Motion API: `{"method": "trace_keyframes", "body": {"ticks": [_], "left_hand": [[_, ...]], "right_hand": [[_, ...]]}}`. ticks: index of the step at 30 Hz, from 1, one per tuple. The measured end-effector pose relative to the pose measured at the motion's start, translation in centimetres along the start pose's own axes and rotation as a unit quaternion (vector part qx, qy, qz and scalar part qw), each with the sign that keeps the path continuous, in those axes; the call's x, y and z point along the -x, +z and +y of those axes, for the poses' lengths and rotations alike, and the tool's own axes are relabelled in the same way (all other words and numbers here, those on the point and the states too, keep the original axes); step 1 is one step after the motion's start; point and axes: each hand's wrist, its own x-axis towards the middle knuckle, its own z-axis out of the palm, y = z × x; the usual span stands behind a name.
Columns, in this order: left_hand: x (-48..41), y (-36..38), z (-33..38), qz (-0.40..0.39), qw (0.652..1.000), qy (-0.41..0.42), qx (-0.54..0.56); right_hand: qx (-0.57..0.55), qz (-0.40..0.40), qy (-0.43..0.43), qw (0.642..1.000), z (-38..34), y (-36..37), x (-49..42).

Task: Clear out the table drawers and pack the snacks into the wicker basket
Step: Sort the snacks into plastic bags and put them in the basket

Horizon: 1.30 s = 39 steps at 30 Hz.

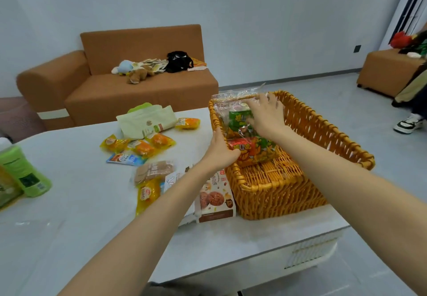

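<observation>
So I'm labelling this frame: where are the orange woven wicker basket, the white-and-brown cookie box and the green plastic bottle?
Orange woven wicker basket [277,196]: head view, near outer wall.
White-and-brown cookie box [215,199]: head view, printed front face.
Green plastic bottle [25,170]: head view, middle of body.

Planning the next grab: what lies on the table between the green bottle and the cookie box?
In the head view, a yellow sachet and a brown snack pack beyond it, then a white rabbit-print packet beside the cookie box.

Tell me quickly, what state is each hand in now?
Left hand: grips the clear snack bag.
Right hand: holds the same bag near its top.
</observation>
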Motion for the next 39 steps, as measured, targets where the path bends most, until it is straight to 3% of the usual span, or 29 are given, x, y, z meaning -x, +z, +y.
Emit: {"method": "trace_keyframes", "body": {"ticks": [4, 7, 20, 23, 28, 34, 39], "left_hand": [[-0.8, 0.3, -0.3, -0.006, 0.999, -0.026, 0.023], [0.2, 0.4, 0.7, 0.002, 1.0, -0.026, 0.017], [1.3, 0.3, 0.8, -0.01, 0.999, -0.023, 0.022], [2.6, 0.1, 1.2, -0.006, 0.999, -0.01, 0.029], [5.8, -1.1, 1.0, -0.021, 1.0, -0.007, 0.002], [10.0, -6.7, 0.0, 0.095, 0.995, -0.004, -0.032], [14.4, -11.7, -2.3, 0.148, 0.988, -0.013, -0.029]], "right_hand": [[-0.082, -0.153, 0.0, 0.985, -1.3, 2.5, 1.0], [-0.077, -0.226, -0.03, 0.971, -1.7, 4.4, 1.6], [0.024, -0.294, -0.013, 0.955, -2.6, 4.3, 1.3], [0.02, -0.263, -0.031, 0.964, -1.8, 2.7, 3.1], [-0.037, -0.138, -0.04, 0.989, -2.5, -1.1, 6.2], [-0.135, 0.022, -0.104, 0.985, -6.1, -6.3, 9.7], [-0.171, 0.031, -0.144, 0.974, -10.1, -8.9, 12.8]]}}
